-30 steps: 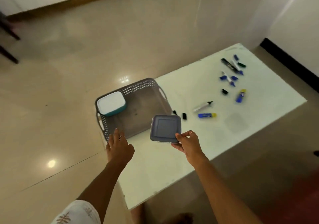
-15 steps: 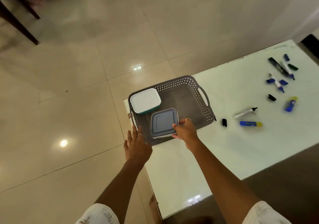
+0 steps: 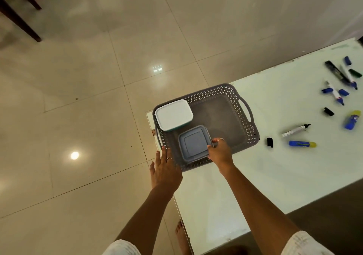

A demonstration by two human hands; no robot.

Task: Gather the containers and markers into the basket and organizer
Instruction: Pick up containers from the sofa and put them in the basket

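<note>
A grey perforated basket (image 3: 231,95) sits at the white table's left corner. Inside it, at the back left, lies a white-lidded teal container (image 3: 173,114). In front of that a square grey-lidded container (image 3: 193,143) rests in the basket, and my right hand (image 3: 220,152) grips its right edge. My left hand (image 3: 165,168) lies with straight fingers against the basket's near-left rim. Several markers and caps lie loose on the table to the right: a white marker (image 3: 295,130), a blue and yellow one (image 3: 302,144), a black cap (image 3: 269,142).
More markers and caps (image 3: 339,82) are scattered at the table's far right, with a blue and yellow tube (image 3: 351,119) nearby. The table (image 3: 245,186) ends close to the basket's left side, over tiled floor. Dark furniture legs (image 3: 17,19) stand far left. My bare foot (image 3: 181,237) shows below.
My right hand carried the grey-lidded container from above the table into the basket's near-left part. My left hand stayed at the basket's rim. The view swung left and down.
</note>
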